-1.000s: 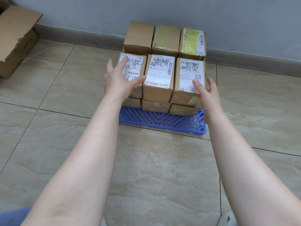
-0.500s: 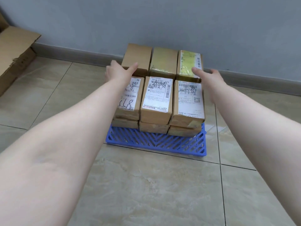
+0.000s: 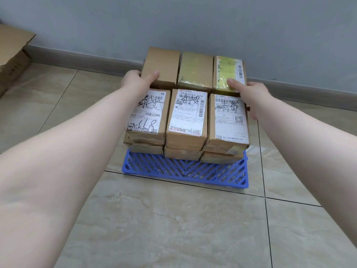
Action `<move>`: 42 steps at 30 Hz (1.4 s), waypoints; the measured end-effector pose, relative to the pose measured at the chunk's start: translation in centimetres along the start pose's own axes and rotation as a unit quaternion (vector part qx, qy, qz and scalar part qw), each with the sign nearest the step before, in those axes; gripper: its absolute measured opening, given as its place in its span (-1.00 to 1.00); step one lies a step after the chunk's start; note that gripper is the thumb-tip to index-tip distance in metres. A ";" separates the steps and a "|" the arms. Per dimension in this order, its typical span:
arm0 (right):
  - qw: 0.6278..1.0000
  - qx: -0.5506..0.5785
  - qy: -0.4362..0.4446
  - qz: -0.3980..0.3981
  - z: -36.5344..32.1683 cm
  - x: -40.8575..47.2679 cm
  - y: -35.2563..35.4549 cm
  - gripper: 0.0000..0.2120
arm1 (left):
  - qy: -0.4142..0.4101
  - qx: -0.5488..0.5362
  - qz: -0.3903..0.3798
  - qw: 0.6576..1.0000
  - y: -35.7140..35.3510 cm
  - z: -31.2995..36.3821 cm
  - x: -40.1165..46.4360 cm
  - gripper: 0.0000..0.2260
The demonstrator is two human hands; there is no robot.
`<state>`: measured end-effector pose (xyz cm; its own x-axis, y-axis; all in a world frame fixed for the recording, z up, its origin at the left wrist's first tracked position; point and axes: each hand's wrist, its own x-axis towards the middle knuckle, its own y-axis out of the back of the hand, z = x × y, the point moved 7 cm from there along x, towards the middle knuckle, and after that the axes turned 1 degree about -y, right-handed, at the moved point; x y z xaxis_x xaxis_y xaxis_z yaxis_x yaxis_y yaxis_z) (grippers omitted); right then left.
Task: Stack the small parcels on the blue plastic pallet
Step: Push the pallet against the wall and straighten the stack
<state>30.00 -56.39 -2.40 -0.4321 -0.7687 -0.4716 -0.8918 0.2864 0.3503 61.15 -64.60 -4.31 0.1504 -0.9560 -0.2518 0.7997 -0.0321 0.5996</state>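
The blue plastic pallet [image 3: 185, 171] lies on the tiled floor near the wall. Small brown parcels are stacked on it two layers high, in a front row and a back row of three. My left hand [image 3: 135, 80] grips the plain back left parcel [image 3: 164, 60], thumb on top, fingers hidden down its left side. My right hand [image 3: 253, 95] grips the yellow-labelled back right parcel [image 3: 229, 68], thumb on its top near edge, fingers down its right side. A yellow-taped parcel [image 3: 195, 68] sits between them. The front parcels [image 3: 187, 115] carry white labels.
A large open cardboard box [image 3: 11, 51] stands at the far left by the wall. A grey skirting board [image 3: 87, 59] runs along the wall just behind the stack. Tiled floor surrounds the pallet.
Both hands went from the front row's sides to the back row and now hold its outer parcels, thumbs on top. The view has moved closer.
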 end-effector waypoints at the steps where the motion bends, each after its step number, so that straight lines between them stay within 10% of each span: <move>1: 1.000 -0.001 0.002 -0.002 0.1 0.0 0.0 -0.60 | -0.005 -0.003 0.001 1.000 0.0 -0.2 -0.1 -0.39; 28: 0.998 0.034 -0.035 -0.039 1.9 -1.0 -1.0 -0.56 | 0.067 -0.012 -0.015 0.998 -0.3 -0.1 -2.4 -0.15; 42: 0.987 -0.147 -0.049 -0.044 6.1 -3.8 2.2 0.21 | 0.104 0.141 -0.032 0.984 3.4 -0.6 -7.6 0.02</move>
<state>28.87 -49.35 -4.78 -0.3780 -0.7208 -0.5811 -0.8555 0.0320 0.5168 63.08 -57.30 -0.77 0.2439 -0.8696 -0.4292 0.6230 -0.1986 0.7566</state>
